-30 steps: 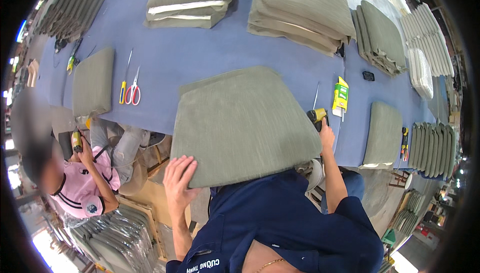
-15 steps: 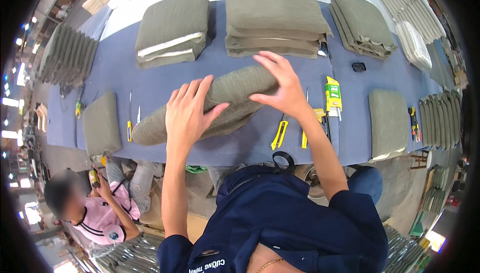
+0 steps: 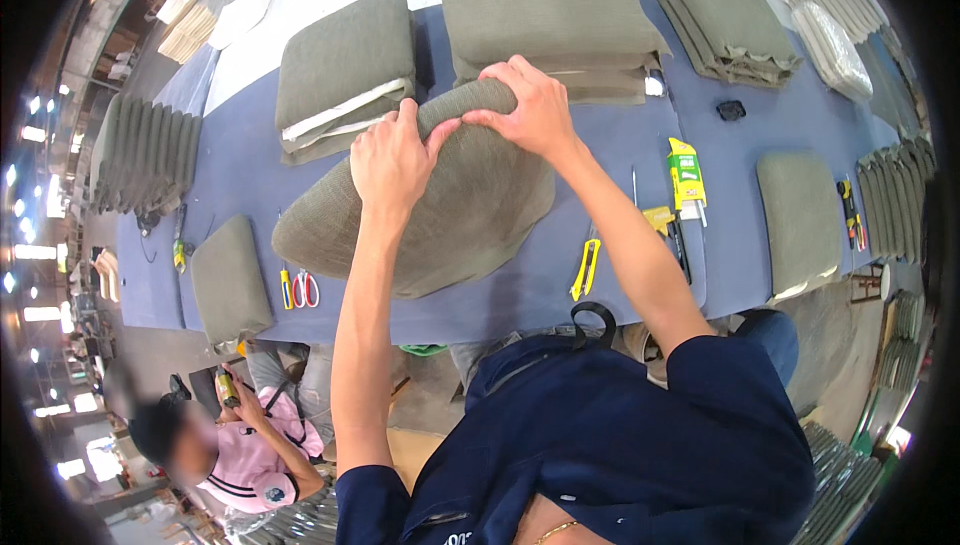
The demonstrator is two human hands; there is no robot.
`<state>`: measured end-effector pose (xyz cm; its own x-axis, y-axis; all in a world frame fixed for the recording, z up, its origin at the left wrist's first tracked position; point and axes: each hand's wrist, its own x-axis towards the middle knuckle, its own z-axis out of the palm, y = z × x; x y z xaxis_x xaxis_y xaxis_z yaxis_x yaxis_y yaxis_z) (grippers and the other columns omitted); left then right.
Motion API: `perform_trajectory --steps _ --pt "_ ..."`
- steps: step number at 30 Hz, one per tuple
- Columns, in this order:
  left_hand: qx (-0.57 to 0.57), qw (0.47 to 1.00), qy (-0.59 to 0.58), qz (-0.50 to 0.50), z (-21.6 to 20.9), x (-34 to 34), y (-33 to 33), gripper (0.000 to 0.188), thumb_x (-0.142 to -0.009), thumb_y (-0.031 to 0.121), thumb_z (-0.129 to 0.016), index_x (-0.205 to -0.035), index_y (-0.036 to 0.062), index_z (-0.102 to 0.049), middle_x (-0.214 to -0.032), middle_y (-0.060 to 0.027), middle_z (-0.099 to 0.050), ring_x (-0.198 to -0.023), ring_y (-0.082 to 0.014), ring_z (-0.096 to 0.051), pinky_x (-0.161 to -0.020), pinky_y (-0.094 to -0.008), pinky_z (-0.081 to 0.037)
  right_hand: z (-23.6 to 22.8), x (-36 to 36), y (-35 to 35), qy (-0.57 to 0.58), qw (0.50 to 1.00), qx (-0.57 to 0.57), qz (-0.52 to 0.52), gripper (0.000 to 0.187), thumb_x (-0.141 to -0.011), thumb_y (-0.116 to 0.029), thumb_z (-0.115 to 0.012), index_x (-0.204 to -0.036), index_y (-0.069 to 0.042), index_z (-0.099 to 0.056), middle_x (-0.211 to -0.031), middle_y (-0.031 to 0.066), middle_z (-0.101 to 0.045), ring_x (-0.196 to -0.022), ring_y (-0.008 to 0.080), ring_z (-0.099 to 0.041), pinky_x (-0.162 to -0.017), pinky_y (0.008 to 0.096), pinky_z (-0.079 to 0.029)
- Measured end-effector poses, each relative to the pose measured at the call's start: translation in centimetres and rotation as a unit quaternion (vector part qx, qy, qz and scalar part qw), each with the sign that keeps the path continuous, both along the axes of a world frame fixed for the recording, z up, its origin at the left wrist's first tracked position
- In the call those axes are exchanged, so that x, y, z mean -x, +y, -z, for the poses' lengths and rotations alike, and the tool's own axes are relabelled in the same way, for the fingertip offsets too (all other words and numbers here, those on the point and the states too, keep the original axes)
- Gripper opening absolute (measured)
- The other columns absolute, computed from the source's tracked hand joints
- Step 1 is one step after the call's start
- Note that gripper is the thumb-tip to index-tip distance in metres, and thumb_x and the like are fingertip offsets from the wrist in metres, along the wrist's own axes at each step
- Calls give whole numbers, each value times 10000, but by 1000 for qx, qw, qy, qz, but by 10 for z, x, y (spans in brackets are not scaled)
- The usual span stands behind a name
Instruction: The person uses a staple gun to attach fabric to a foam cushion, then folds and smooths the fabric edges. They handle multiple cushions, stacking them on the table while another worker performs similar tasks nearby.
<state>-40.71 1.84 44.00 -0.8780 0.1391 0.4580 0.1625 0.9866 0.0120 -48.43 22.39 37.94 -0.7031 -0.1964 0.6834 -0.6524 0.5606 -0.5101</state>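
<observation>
An olive-green seat cushion (image 3: 450,220) is held up on its edge over the blue-covered table, its broad face turned towards me. My left hand (image 3: 392,157) grips its far edge, thumb on the near side and fingers over the back. Close by to the right, my right hand (image 3: 528,110) pinches the same edge, thumbs almost meeting. The edge bulges between the two hands. Below my right forearm lies a yellow utility knife (image 3: 586,267). Scissors with red handles (image 3: 306,290) and a yellow-handled screwdriver (image 3: 286,285) rest left of the cushion.
Stacks of olive cushions (image 3: 345,65) stand along the far side, a large one (image 3: 540,15) in the middle. A green-yellow box (image 3: 686,173) and a black object (image 3: 730,111) lie to the right. Single cushions lie at left (image 3: 230,280) and right (image 3: 800,225). A seated person (image 3: 250,455) holds a tool at lower left.
Both hands have moved away from me and closer together along the cushion's edge. The cushion has tilted, so more of its broad face shows. The whole view has shifted slightly.
</observation>
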Motion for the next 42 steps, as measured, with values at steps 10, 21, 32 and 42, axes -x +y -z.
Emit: perform_trajectory --steps 10,21,32,42 --pt "-8 990 -137 -41 -35 -13 27 598 -998 595 -586 -960 11 -708 -762 -224 -695 -751 -429 -702 -665 -521 -537 -26 -28 1 -98 994 37 26 477 -926 -506 -724 -799 -46 -703 -771 92 -638 -707 356 -640 -627 438 -479" --pt "119 992 12 -43 -5 -30 38 834 -656 464 -883 -1261 -44 -615 -1160 -174 -630 -1168 -334 -573 -1063 -485 -435 -13 -23 -39 180 982 -59 21 259 -1039 -218 -547 -1114 -78 -752 -1122 67 -729 -1036 279 -686 -878 408 -518" --pt "-81 987 -140 0 24 58 38 303 -670 280 -874 -892 105 -766 -936 -94 -767 -927 -278 -747 -826 -417 -551 -7 17 -45 108 972 -189 84 299 -1031 -331 -482 -910 -134 -673 -893 76 -660 -818 312 -651 -681 470 -489" --pt "-176 845 -483 150 -20 87 -14 649 -692 537 -914 -820 -57 -687 -656 -74 -569 -662 -164 -542 -595 -430 -436 -27 -8 -30 57 995 -63 51 245 -958 -231 -546 -830 -86 -695 -780 94 -642 -764 323 -647 -685 476 -503"
